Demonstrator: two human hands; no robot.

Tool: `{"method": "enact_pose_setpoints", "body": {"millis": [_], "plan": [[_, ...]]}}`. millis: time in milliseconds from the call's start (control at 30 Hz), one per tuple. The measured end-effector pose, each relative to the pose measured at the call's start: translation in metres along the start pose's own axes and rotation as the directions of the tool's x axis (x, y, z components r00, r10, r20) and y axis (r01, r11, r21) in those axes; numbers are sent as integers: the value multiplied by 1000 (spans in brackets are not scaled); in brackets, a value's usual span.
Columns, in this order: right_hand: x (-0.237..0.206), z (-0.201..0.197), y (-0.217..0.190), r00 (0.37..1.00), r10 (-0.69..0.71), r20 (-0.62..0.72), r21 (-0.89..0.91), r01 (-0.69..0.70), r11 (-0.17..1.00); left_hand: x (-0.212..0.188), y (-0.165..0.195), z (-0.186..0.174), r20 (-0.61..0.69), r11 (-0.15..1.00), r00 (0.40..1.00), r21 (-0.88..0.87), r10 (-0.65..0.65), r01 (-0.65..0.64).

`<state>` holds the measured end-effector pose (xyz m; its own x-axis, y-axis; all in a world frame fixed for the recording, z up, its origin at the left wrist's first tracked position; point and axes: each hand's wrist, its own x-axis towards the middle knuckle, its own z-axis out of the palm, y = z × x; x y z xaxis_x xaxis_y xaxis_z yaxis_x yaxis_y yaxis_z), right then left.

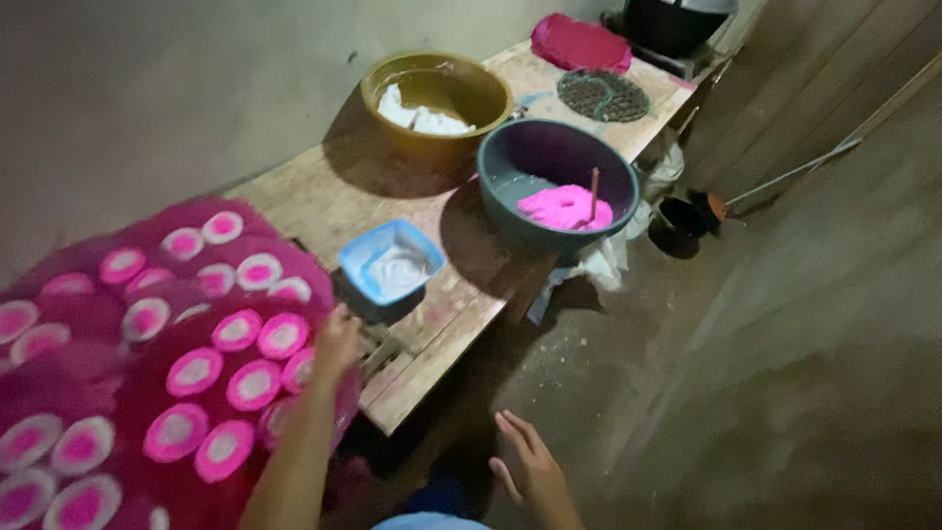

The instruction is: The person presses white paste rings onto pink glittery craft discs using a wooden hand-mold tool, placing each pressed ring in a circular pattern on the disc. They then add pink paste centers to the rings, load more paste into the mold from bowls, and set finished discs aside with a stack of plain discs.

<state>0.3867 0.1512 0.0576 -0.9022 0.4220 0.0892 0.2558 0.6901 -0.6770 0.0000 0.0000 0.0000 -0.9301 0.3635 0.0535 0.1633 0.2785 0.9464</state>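
The left hand (337, 344) rested on the edge of the magenta cloth (108, 324) bearing round pink-and-white cakes (255, 383); whether it gripped the cloth could not be told. The cloth's long axis ran along the rough wooden table (324, 191), toward the small blue square tub (391, 261). The right hand (525, 466) hung released, fingers spread, holding nothing.
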Motion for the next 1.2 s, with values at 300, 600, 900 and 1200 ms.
{"method": "enact_pose_setpoints", "body": {"millis": [300,600,900,1200], "plan": [[116,-86,90,988,138,64,17,-139,990,94,-32,22,-38,788,937,531,-346,313],[247,-227,255,933,-78,-352,222,164,961,193,-28,96,-155,607,871,659,-467,443],[382,-327,444,946,249,-210,437,-137,889,234,-19,163,-234,560,840,654,-489,508],[657,-394,628,937,310,162,838,-297,459,209,17,308,-408,504,762,577,-503,642]]}}
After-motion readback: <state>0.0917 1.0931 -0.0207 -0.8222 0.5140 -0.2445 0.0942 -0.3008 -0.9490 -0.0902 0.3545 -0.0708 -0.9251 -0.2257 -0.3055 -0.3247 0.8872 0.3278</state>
